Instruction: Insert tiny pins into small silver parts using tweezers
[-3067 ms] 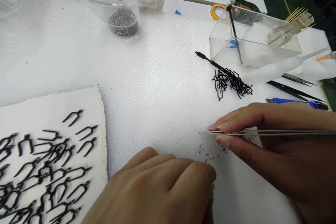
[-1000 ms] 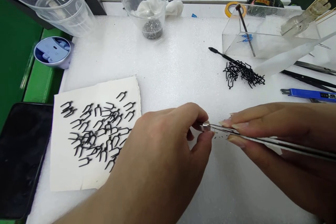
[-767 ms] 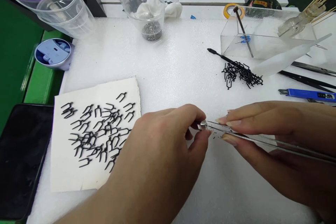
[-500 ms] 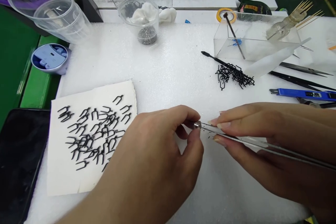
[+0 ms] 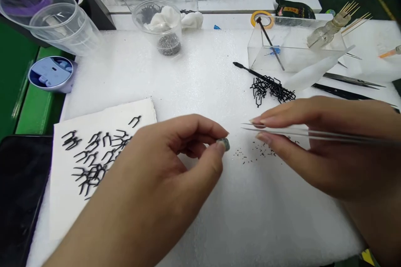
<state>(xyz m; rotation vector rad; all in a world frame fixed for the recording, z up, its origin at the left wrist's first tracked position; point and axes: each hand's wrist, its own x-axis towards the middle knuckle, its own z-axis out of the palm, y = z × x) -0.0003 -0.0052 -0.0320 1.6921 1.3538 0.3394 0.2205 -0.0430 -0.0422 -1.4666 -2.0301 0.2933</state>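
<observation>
My left hand (image 5: 169,167) pinches a small grey metal piece (image 5: 224,144) between thumb and forefinger, just above the white foam mat (image 5: 194,83). My right hand (image 5: 316,146) grips steel tweezers (image 5: 282,131) whose tips point left, a short gap away from the metal piece. Tiny black bits (image 5: 253,156) lie scattered on the foam between and below the two hands. A sheet of white paper (image 5: 72,200) at the left carries several black fork-shaped parts (image 5: 94,154), partly hidden by my left forearm.
A tangled pile of black wire parts (image 5: 271,89) lies behind my right hand, by a clear acrylic box (image 5: 294,50). A clear cup (image 5: 159,25) stands at the back. More tweezers (image 5: 351,80), stacked cups (image 5: 59,25), a black phone (image 5: 19,200) and a lilac dish (image 5: 52,75) lie around the edges.
The tweezers' tips were at the metal piece in my left fingers; now the two hands have drawn apart and the tweezers sit higher and to the right.
</observation>
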